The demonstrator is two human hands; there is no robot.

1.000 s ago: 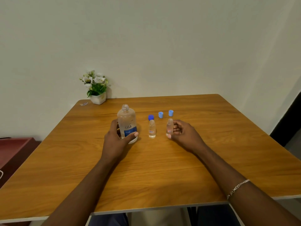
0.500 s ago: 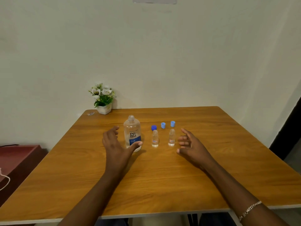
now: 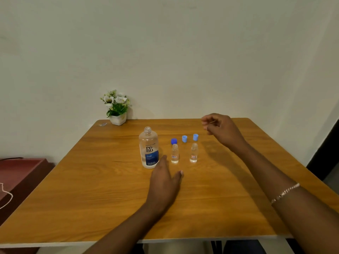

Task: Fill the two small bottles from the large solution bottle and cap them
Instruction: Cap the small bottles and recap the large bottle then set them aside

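Note:
The large clear solution bottle with a blue label stands uncapped on the wooden table. To its right stand two small clear bottles, both uncapped. Behind them lie a dark blue cap and two light blue caps. My left hand rests flat and open just in front of the large bottle, holding nothing. My right hand hovers raised behind and right of the caps, fingers loosely curled, apparently empty.
A small white pot of artificial flowers sits at the table's back left corner, with a small clear scrap beside it. A dark red cabinet with a white cord stands left of the table. The wall is close behind.
My left hand has let go of the large bottle and slid right, in front of it. My right hand has released the right small bottle and lifted back past the caps.

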